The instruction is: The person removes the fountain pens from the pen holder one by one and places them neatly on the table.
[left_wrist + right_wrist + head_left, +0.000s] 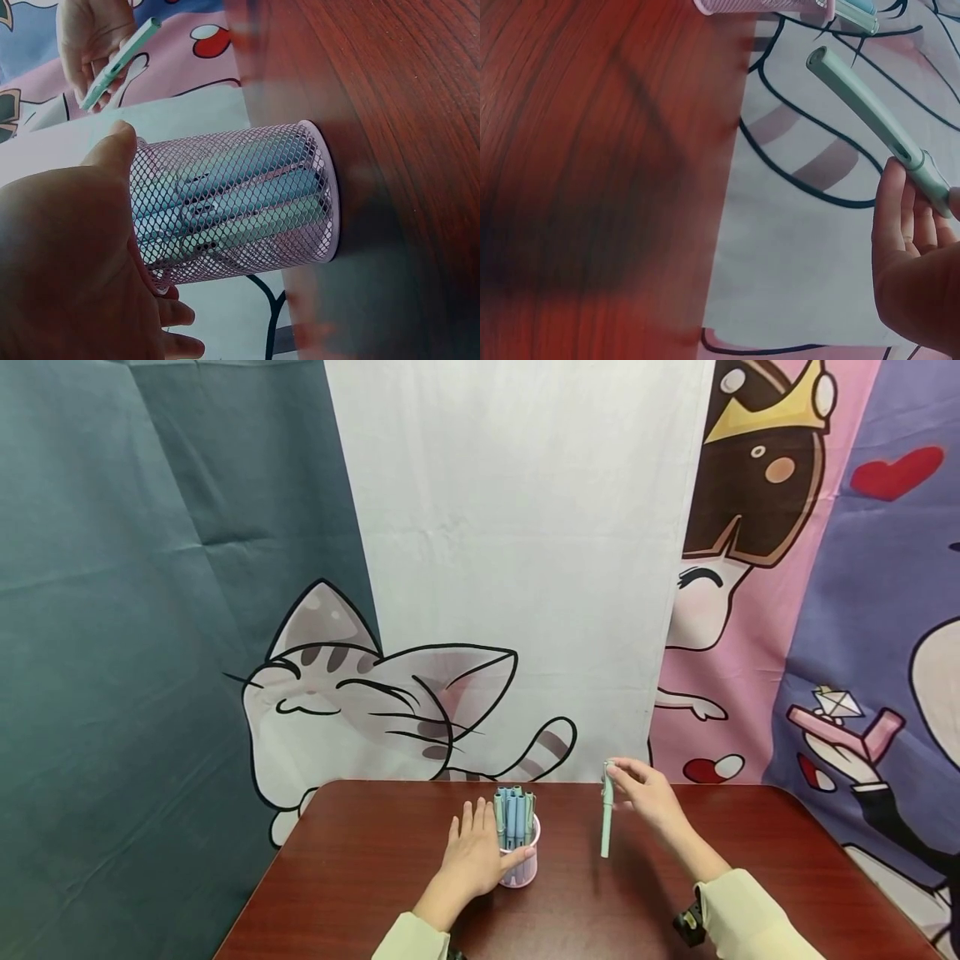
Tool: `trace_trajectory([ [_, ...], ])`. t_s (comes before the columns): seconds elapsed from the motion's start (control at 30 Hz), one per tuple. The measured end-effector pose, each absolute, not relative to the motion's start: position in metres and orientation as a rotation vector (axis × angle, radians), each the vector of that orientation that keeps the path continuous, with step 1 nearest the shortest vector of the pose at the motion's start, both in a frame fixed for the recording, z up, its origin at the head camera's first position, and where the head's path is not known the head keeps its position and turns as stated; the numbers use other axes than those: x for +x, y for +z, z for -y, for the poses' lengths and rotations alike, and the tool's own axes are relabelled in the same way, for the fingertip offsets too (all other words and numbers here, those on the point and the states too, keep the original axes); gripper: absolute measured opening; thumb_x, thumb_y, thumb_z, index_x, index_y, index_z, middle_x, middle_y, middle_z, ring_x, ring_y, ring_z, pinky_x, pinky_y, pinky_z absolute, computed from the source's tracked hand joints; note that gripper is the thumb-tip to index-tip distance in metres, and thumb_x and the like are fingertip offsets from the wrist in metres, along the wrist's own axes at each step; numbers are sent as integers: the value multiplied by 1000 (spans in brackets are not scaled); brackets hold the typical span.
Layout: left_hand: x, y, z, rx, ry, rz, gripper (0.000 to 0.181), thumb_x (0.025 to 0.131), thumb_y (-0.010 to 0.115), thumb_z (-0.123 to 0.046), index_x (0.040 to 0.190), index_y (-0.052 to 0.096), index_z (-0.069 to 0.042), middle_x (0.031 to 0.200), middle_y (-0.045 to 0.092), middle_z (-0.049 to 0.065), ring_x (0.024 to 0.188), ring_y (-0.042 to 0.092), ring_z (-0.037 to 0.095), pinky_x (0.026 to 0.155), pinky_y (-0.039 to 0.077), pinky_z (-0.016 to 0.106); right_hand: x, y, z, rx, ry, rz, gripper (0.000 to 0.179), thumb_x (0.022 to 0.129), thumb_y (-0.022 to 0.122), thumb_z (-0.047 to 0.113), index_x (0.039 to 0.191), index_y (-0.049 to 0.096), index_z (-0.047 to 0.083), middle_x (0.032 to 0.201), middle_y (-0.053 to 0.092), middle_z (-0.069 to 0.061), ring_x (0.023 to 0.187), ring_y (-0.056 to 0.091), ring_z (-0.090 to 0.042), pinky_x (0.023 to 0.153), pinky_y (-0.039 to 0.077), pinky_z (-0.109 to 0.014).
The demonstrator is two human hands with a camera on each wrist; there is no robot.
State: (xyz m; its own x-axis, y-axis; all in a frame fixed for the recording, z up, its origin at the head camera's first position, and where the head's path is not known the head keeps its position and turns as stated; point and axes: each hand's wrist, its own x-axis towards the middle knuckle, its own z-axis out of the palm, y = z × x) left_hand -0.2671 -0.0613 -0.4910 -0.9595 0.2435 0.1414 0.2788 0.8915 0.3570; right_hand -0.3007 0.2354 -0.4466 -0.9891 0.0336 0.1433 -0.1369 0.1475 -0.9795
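A pink mesh pen cup (517,870) stands upright on the table and holds several blue and green pens (515,817). My left hand (472,856) rests against the near left side of the cup. Its fingers are stretched straight, and its thumb reaches across the front near the rim (136,180). Right of the cup, my right hand (648,793) pinches a light green pen (607,827) by its upper end. This pen hangs nearly upright above the table, its lower end free. In the right wrist view, the thumb and fingertips lie about the pen's clip end (934,184).
The dark red wooden table (360,868) ends at a far edge just behind the cup. Behind it hangs a cloth backdrop (525,527) printed with a cat and other cartoon figures. A black band (690,922) is on the right wrist.
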Motion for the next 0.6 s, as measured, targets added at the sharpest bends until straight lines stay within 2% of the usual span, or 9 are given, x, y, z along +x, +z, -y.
trace_trajectory([
  [0.13,-268,-491,61,-416,-574,2964,108,87,55,-76,153,34,6,160,34,24,150,24,44,119,22,62,-303,-450,-241,77,1968,2300,51,101,65,31,137,56,-4,109,69,-13,97,73,-23,79,62,-42],
  [0.3,-268,-492,61,-424,-575,2964,107,87,56,-75,153,34,6,159,34,25,150,25,44,119,23,62,-307,-456,-245,28,1952,2345,53,100,65,32,137,56,-5,118,67,-17,103,70,-21,79,61,-41],
  [0.6,-268,-492,61,-428,-571,2961,108,87,55,-77,153,34,6,159,34,25,150,25,44,119,24,62,-312,-476,-241,-25,2089,2363,47,100,66,28,131,59,-7,95,69,-1,87,70,-16,71,62,-38],
])
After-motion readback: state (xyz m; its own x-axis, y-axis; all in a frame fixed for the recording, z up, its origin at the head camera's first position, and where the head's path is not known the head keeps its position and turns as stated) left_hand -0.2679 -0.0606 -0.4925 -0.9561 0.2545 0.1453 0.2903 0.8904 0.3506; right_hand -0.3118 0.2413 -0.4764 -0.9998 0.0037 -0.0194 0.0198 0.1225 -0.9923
